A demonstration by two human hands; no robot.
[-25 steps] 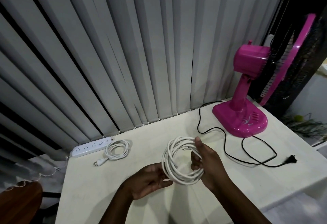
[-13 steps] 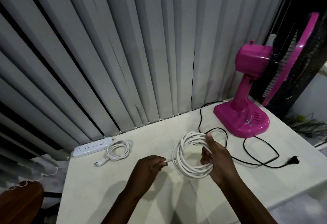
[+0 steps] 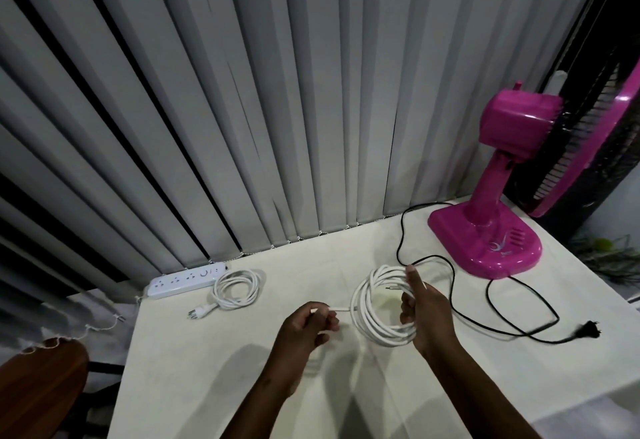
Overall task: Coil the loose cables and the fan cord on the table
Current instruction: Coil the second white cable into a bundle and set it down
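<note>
My right hand (image 3: pixel 424 314) grips a coil of white cable (image 3: pixel 369 314) held upright above the cream table (image 3: pixel 207 369). The cable's free end runs left from the coil into my left hand (image 3: pixel 308 326), which pinches it in curled fingers. The pink fan (image 3: pixel 498 203) stands at the back right. Its black cord (image 3: pixel 485 307) lies loose in wide loops on the table, ending in a plug (image 3: pixel 587 331) near the right edge. A white power strip (image 3: pixel 185 280) lies at the back left with its own white cord (image 3: pixel 237 288) coiled beside it.
Grey vertical blinds (image 3: pixel 242 109) hang close behind the table. A brown wooden chair (image 3: pixel 41 386) stands off the table's left side. The table's right edge drops off just past the fan plug.
My left hand let go of the coil's lower side and drew the cable's free end out to the left. The coil moved slightly right with my right hand.
</note>
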